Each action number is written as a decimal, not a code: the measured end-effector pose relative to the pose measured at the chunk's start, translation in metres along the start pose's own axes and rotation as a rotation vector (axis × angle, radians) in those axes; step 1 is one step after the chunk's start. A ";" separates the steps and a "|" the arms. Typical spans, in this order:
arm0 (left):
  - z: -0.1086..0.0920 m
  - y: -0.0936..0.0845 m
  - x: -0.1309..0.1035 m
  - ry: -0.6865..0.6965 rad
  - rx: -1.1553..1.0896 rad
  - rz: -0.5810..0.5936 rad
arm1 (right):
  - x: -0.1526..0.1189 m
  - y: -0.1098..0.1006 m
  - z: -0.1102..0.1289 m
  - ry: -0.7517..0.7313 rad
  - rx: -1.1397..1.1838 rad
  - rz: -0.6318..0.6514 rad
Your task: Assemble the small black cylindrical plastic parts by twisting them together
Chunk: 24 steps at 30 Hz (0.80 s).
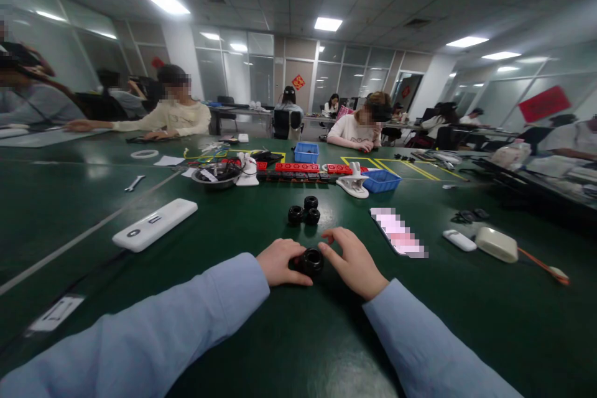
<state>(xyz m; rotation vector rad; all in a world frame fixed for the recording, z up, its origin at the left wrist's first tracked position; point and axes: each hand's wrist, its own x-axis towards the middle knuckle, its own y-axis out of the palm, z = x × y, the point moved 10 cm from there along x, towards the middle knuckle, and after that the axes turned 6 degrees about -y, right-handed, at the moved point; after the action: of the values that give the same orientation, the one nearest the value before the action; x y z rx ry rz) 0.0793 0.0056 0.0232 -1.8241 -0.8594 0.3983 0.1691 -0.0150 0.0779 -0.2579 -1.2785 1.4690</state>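
A black ring-shaped part (312,260) rests on the green table (261,348) in front of me. My left hand (282,262) grips it from the left, thumb along the near side and fingers behind. Just to its right is my right hand (352,261), fingers apart and curved toward the part, with nothing held. Beyond both hands several similar black round parts (311,203) stand close together. The underside of the gripped part is hidden.
A white power bank (156,224) lies left, a phone (396,231) right, near a cream case (497,244). Farther back are a metal bowl (217,183), red blocks (296,168), white clamps (354,181) and blue bins (383,181). Other people sit around.
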 end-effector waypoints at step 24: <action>-0.004 0.000 0.000 0.036 0.033 -0.012 | -0.001 0.008 0.034 -0.113 -0.004 0.090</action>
<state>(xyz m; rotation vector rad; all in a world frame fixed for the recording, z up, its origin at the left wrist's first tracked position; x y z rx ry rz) 0.0819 0.0033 0.0247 -1.7893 -0.8340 0.3688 0.1394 -0.0332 0.0841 -0.2407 -1.3749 1.5763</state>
